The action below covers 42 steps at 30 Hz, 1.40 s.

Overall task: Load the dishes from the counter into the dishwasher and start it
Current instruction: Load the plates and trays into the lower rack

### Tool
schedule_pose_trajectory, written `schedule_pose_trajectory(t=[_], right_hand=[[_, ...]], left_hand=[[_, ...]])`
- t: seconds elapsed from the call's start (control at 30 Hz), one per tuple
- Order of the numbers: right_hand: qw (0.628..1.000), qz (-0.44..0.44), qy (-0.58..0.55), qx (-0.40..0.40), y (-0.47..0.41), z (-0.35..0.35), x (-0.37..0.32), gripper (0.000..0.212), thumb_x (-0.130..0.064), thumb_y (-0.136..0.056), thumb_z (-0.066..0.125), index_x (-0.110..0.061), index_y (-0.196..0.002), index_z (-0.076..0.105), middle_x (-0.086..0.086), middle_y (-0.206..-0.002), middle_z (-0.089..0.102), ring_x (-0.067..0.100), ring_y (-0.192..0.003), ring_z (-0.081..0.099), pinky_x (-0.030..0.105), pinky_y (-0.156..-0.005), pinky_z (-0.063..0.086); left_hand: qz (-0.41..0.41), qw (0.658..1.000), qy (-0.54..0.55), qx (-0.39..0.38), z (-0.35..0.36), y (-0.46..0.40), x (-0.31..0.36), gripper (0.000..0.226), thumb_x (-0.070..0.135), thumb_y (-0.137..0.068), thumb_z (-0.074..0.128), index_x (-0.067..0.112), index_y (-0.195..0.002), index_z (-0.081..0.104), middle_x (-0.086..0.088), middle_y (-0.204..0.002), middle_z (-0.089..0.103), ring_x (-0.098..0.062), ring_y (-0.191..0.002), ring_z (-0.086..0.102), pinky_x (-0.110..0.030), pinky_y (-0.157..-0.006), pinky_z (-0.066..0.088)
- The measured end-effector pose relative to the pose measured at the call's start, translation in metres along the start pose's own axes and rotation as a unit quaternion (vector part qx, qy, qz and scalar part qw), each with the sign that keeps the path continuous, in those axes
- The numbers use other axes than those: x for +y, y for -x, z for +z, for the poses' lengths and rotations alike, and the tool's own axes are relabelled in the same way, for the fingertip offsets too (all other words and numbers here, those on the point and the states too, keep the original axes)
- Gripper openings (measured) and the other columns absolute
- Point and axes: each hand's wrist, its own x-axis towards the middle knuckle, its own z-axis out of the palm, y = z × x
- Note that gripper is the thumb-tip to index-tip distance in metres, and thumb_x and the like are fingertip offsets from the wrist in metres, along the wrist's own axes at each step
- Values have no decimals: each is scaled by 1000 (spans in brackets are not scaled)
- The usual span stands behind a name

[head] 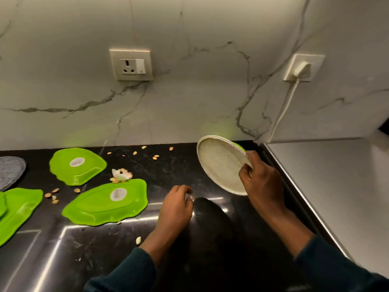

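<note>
The right hand (260, 178) is pinching the rim of a round cream plate (221, 163), tilting it above the black counter (168, 245) near its back right corner. The left hand (175, 204) is hovering loosely curled, holding nothing, beside a green leaf-shaped plate (105, 202) lying upside down mid-counter among scattered pistachio shells (121, 175).

Black stone counter (181, 169): three green plates (106, 202) face-down, grey mat (9, 171), scattered nut shells (121, 175).

Three plates (106, 202) lie on the counter (172, 171) left of the raised plate (221, 163).
</note>
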Motion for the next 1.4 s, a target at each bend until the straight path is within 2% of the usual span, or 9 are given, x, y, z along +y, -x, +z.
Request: schedule_pose_trajectory(t=[0.23, 0.4, 0.5, 0.67, 0.8, 0.93, 1.03, 1.23, 1.4], right_hand=[[998, 57, 0, 4, 50, -71, 70, 21, -11, -89, 59, -16, -108, 53, 13, -83, 67, 34, -67, 64, 37, -54, 53], [992, 115, -41, 13, 105, -146, 119, 15, -13, -91, 59, -10, -104, 51, 3, -89, 61, 16, -73, 56, 11, -54, 41], [977, 194, -78, 43, 142, -191, 147, 14, -11, -90, 62, -13, -95, 49, 1, -78, 56, 9, -64, 51, 1, -49, 37], [947, 292, -56, 119, 224, -264, 207, 14, -24, -88, 62, -22, -90, 49, -11, -66, 54, 3, -57, 52, 11, -46, 39], [924, 370, -11, 97, 303, -301, 256, 11, -33, -83, 53, -29, -90, 45, -11, -67, 57, 7, -58, 56, 22, -43, 35], [892, 445, -6, 75, 370, -313, 288, 16, -29, -87, 57, -26, -101, 50, 1, -79, 62, 25, -69, 58, 21, -56, 43], [865, 498, 13, 62, 413, -311, 303, 20, -21, -91, 62, -27, -103, 47, 4, -74, 61, 30, -66, 57, 32, -56, 42], [829, 557, 38, 41, 488, -280, 333, 23, -14, -90, 60, -30, -95, 46, -8, -65, 54, 7, -60, 53, 20, -52, 39], [809, 585, 58, 9, 553, -234, 367, 19, -14, -92, 58, -27, -102, 50, -5, -69, 53, 12, -58, 49, 10, -52, 34]], left_hand=[[48, 998, 16, -44, 45, 25, 57, 21, 11, -88, 55, 13, -108, 63, -2, -111, 60, -19, -99, 60, -31, -86, 47], [148, 988, -26, -28, 85, 65, 123, 16, 17, -89, 50, 18, -101, 61, 0, -102, 58, -19, -88, 57, -37, -74, 49], [209, 976, -46, -38, 117, 98, 166, 13, 15, -87, 50, 17, -97, 57, -1, -99, 55, -20, -82, 54, -37, -67, 47], [254, 955, -30, -152, 201, 171, 223, 20, 24, -90, 43, 22, -106, 56, 5, -106, 51, -14, -90, 52, -32, -74, 48], [251, 929, -31, -270, 272, 232, 245, 22, 23, -93, 45, 24, -114, 53, 6, -116, 50, -14, -102, 51, -28, -84, 45], [239, 906, -44, -347, 326, 277, 251, 21, 19, -93, 47, 23, -113, 53, 5, -117, 49, -14, -106, 50, -30, -88, 45], [220, 885, -56, -406, 365, 308, 249, 24, 15, -91, 47, 22, -112, 54, 3, -119, 48, -18, -107, 50, -35, -89, 47], [223, 850, -87, -470, 435, 347, 223, 28, 13, -92, 45, 20, -118, 55, -1, -120, 52, -19, -110, 52, -31, -90, 47], [210, 835, -113, -496, 500, 377, 180, 27, 13, -92, 48, 22, -117, 56, -1, -120, 55, -18, -108, 53, -29, -89, 46]])
